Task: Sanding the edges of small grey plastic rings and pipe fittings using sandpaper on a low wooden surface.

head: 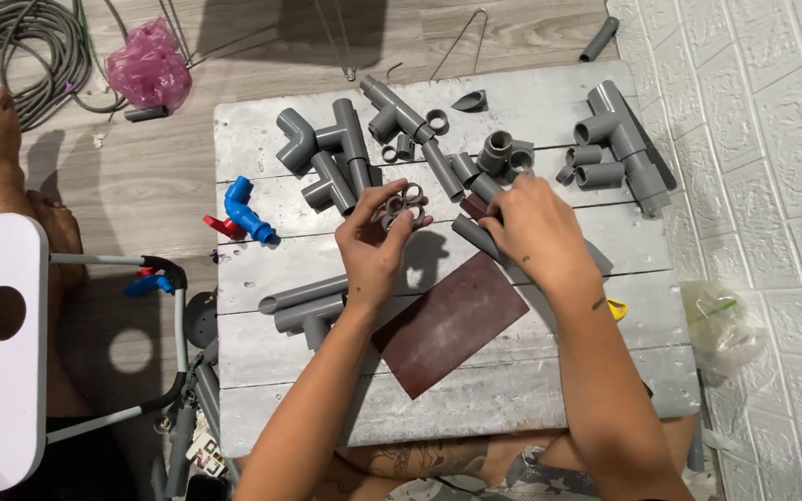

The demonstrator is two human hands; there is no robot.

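Left hand: the left hand (375,243) is raised just above the desk (549,371); its fingers are curled around a small cluster of grey ring fittings (402,206), held at the fingertips.
Right hand: the right hand (536,227) rests palm down on the desk; its fingers close on a short grey pipe piece (477,237); the grip itself is partly hidden by the back of the hand.
Fittings location: the ring fittings sit above the desk centre, between the tee assembly (336,158) and the loose couplings (498,153).
Surroundings: a dark red sheet (452,325) lies near the front edge; a blue elbow valve (245,211) lies at the left edge; a second tee assembly (624,144) lies at the right; grey pipe lengths (303,306) lie under the left forearm.
Risk, drop: several rings are pinched in one hand; in my judgement a loosened pinch could let one slip and roll between the desk boards or off the edge.
Risk, scatter: loose couplings lie just beside the right hand; a sideways sweep could knock them.
Risk, mix-up: the parts are alike in colour; a wrong size could be picked.
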